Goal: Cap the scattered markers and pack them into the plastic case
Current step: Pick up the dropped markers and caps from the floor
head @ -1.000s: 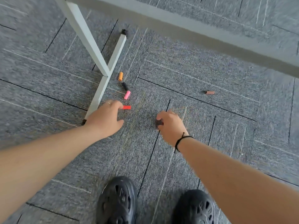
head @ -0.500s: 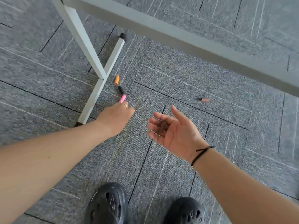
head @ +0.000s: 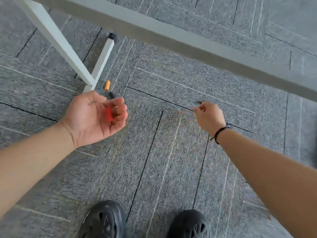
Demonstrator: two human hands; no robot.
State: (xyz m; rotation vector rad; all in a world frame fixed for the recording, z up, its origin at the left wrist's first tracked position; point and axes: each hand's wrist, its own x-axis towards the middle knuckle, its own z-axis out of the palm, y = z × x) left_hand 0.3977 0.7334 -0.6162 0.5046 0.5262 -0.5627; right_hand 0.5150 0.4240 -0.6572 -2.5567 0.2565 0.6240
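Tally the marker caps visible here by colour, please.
Red cap, in the left hand: 1
Orange cap, on the carpet: 1
Black cap, on the carpet: 1
Total: 3
A dark blur by the right hand is too unclear to count.

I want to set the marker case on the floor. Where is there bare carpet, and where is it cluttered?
Bare carpet lies between the two forearms, ahead of the black shoes, and right of the right hand below the table edge. It is crowded by the table leg: orange cap, black cap.
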